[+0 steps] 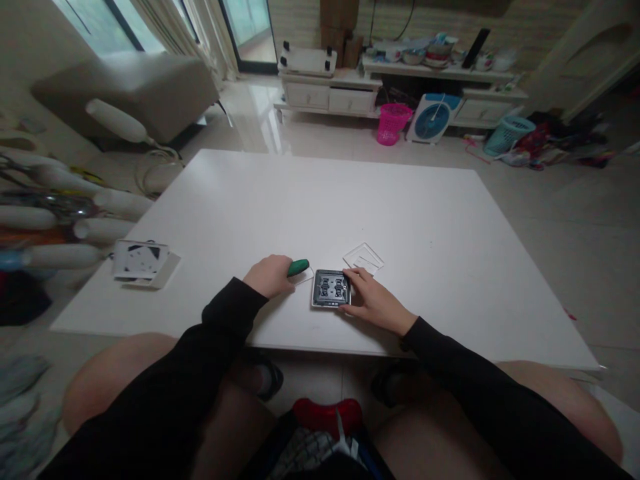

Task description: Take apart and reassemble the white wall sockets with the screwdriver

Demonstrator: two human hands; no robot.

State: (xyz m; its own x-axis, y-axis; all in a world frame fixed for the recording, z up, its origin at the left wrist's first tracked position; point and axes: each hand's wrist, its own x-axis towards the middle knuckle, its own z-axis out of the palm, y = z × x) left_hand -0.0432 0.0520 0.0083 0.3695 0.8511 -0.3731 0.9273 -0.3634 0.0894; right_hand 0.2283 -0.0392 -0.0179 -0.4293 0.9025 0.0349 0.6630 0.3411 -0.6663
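On the white table (280,207), a square wall socket or switch unit (331,289) lies with its dark inner side up and a white rim around it. My right hand (373,297) grips its right edge, thumb at the lower corner and fingers at the upper one. To the left, my left hand (270,275) is closed around one end of a green handle (299,268), probably a screwdriver's; its other end is hidden. A flat white piece (304,277) shows partly beneath that hand. Just behind the unit rests a white square frame (367,253) with thin strips on it.
An open white box (143,263) with black-and-white contents stands at the table's left edge. Long white rolls (65,257) crowd the floor to the left. Farther back are a grey bench (130,90), a pink basket (393,125) and a blue-and-white fan (433,120).
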